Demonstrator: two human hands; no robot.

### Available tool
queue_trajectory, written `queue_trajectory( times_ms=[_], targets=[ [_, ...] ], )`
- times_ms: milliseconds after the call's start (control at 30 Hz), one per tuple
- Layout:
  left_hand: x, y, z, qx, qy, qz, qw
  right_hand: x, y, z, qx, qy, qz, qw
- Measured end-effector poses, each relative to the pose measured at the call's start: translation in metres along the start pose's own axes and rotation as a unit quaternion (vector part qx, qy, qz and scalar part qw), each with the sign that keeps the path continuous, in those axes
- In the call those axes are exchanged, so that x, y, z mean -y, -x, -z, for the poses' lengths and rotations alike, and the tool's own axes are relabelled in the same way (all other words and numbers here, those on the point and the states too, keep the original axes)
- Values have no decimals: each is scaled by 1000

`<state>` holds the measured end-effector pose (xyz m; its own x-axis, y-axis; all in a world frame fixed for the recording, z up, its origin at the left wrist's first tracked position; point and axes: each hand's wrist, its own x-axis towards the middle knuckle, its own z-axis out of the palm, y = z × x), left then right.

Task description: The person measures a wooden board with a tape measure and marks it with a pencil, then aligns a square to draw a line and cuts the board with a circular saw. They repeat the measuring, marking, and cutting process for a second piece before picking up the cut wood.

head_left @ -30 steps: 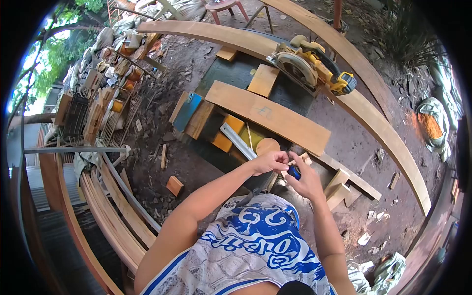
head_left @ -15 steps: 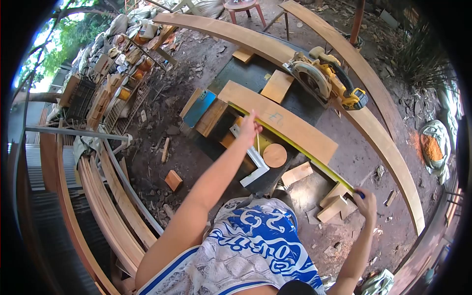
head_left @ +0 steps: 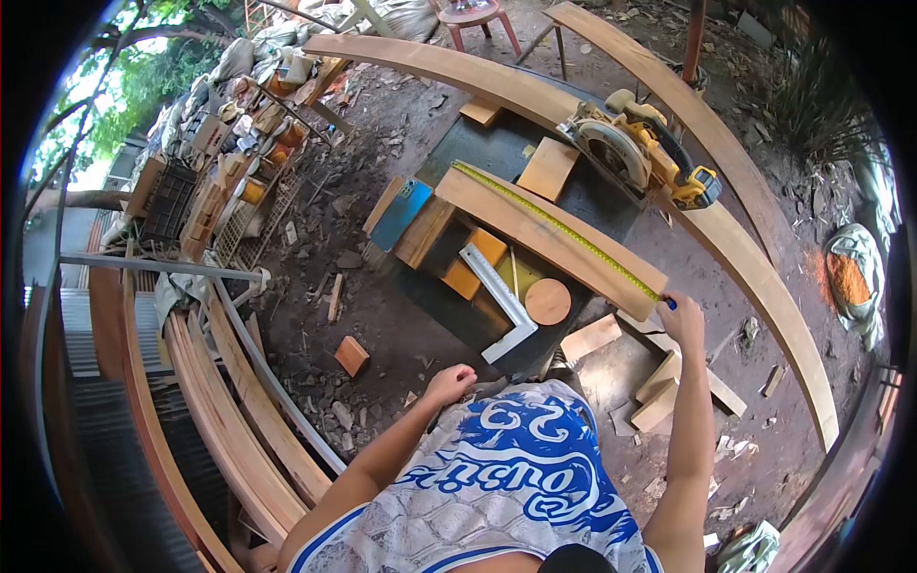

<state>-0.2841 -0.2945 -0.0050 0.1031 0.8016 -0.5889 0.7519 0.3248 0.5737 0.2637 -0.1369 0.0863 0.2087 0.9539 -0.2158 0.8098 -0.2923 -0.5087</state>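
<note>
The right grip [head_left: 682, 321] is clasping the blue tape measure [head_left: 671, 304]; its yellow blade [head_left: 573, 235] is running away from that grip along the board [head_left: 521, 224]. The left grip [head_left: 451, 384] is curling its fingers together.

At two o'clock, I saw a yellow-and-black circular saw [head_left: 635, 148] resting on a long pale wooden plank [head_left: 449, 71]. A reddish-brown plastic chair [head_left: 475, 16] stood at twelve. At three lay a pale fabric sack [head_left: 867, 321] holding orange granular material [head_left: 846, 281]. Long light-brown wooden boards [head_left: 224, 430] lay together at eight, and a dark plastic crate [head_left: 172, 201] sat near ten.
</note>
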Motion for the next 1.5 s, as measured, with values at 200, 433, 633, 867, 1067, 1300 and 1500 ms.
queue_trajectory(
  times_ms=[200, 433, 633, 867, 1067, 1300, 1500],
  targets=[
    [19, 13, 1, 23, -25, 44, 998, -7, -13, -2, -8, 32, 6, 999],
    [-12, -7, 2, -2, 29, 5, 1000, -40, -18, -4, -36, 66, 18, 997],
    [-9, -17, 6, 9, -2, -16, 1000, -55, -9, -2, -39, 66, -5, 997],
    [-25, -10, 12, 33, -40, -9, 999, -59, -8, -13, -65, 74, -1, 995],
    [-24, -6, 14, 41, -38, 0, 998, -60, -5, -19, -83, 89, 1, 993],
    [-24, -4, 13, 37, -32, 5, 999, -53, -1, -18, -102, 60, 8, 993],
    [-37, -15, 9, 20, -23, -39, 999, -43, -3, -14, -70, 79, -35, 994]
  ],
)
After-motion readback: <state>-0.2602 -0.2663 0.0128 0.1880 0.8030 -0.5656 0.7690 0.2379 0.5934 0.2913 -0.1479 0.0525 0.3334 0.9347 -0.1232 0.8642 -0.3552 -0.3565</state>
